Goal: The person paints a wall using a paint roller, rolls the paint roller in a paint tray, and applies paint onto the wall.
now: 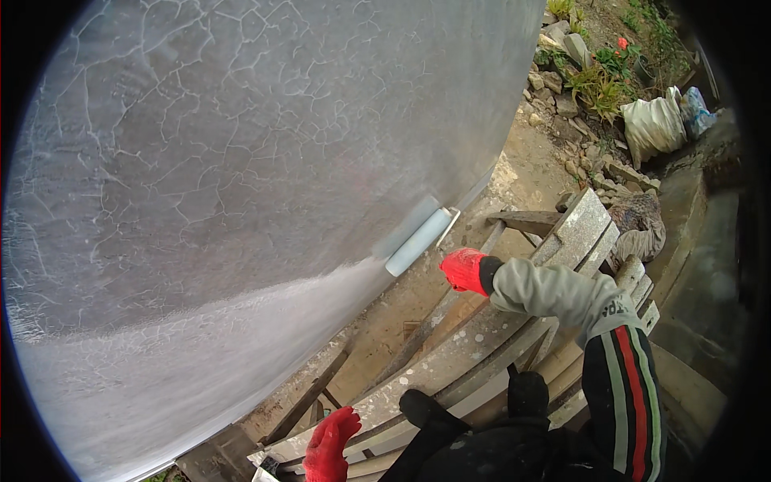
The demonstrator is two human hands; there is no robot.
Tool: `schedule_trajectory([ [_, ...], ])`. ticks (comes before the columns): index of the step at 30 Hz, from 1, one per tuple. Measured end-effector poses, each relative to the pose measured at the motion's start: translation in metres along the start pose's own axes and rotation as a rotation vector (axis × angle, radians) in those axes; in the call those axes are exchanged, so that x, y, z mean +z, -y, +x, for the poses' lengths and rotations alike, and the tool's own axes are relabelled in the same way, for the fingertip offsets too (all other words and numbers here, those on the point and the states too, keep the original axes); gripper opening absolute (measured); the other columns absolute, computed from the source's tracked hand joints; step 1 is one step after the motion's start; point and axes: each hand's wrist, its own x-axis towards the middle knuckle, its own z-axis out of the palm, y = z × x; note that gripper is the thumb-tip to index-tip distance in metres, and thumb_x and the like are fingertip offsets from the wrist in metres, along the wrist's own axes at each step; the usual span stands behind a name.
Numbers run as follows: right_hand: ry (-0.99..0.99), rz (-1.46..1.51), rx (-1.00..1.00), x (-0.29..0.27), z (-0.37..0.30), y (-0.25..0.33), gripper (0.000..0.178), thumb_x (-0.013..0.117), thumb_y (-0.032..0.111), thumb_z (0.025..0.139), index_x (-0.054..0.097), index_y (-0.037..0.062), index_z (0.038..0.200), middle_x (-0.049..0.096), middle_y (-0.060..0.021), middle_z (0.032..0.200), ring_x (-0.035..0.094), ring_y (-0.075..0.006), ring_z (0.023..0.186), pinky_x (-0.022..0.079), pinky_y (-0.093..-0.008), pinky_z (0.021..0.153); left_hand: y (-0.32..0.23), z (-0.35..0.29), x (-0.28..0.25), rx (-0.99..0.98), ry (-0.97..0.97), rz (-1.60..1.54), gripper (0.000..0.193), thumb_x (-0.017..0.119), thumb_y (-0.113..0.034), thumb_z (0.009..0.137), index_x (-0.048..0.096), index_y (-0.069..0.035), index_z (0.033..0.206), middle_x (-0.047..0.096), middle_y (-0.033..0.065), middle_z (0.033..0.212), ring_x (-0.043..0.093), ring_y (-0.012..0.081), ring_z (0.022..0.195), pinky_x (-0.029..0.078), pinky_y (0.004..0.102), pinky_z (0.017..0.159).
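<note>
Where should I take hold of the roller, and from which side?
Probably the handle, approached from the right, away from the wall. The roller's pale sleeve lies along the wall, while its thin frame bends off the upper end toward the right hand, which hides the handle.

Here's the right arm (558, 293), up from the lower right in a striped black upper sleeve (630, 394), bent at the elbow, grey forearm angling leftward! Dark cuff at the wrist (488, 275), and the red-gloved right hand (463, 270) is curled tight like a fist. Down low, the left hand (330, 446), also red-gloved, has its fingers together, gently bent, tips pointing up and right, its wrist out of sight, well apart from its partner!
</note>
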Motion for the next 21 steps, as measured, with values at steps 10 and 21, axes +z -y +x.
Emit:
schedule_trajectory([
  [10, 0.124, -0.249, 0.125, 0.011, 0.04, 0.01, 0.022, 0.066, 0.028, 0.072, 0.07, 0.0065, 0.071, 0.067, -0.0171, 0.075, 0.066, -0.0372, 0.075, 0.053, -0.0478, 0.068, 0.003, 0.009, 0.004, 0.056, 0.09, -0.034, 0.043, 0.04, -0.024, 0.106, 0.046, 0.006, 0.137, 0.054, 0.0192, 0.136, 0.055, 0.0305, 0.123, 0.043, 0.0437, 0.107],
  [21, 0.225, 0.062, 0.664, 0.168, 0.111, -0.102, 0.017, 0.073, 0.026, 0.069, 0.075, 0.0117, 0.078, 0.072, -0.0131, 0.084, 0.069, -0.0341, 0.08, 0.056, -0.0487, 0.07, 0.0, 0.01, 0.015, -0.142, -0.001, -0.041, 0.048, 0.035, -0.028, 0.107, 0.043, 0.005, 0.141, 0.047, 0.0213, 0.143, 0.049, 0.0356, 0.129, 0.037, 0.0491, 0.111],
])
